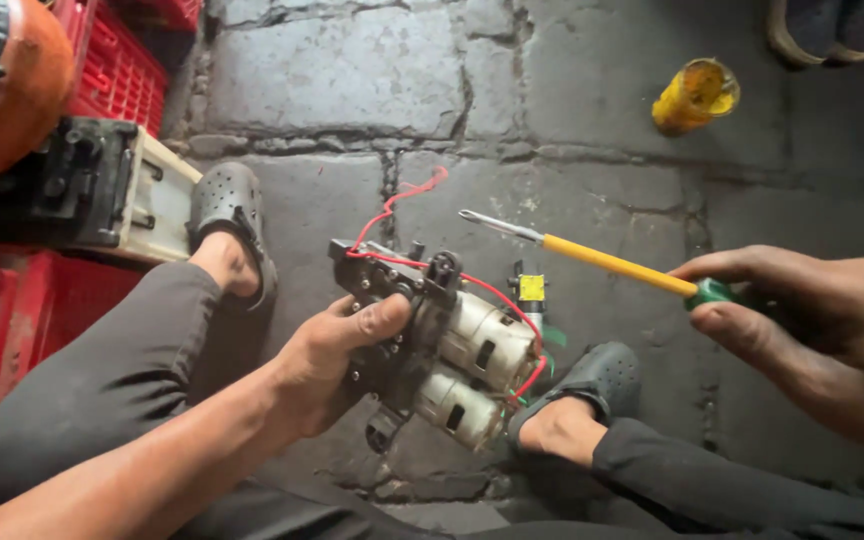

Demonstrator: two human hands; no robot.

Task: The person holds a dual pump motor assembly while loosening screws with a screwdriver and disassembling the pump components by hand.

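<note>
Left hand grips two-motor pump (red wires); right hand pinches one screwdriver.

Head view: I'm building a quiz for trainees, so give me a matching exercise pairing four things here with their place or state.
Things:
1. screwdriver
2. twin-motor pump unit
3. yellow can
4. red crate

Places or states:
A. lying on its side on the stone floor, top right
B. gripped in the left hand
C. standing at the top left
D. held by its handle in the right hand, tip pointing left

Pairs: 1-D, 2-B, 3-A, 4-C
</note>
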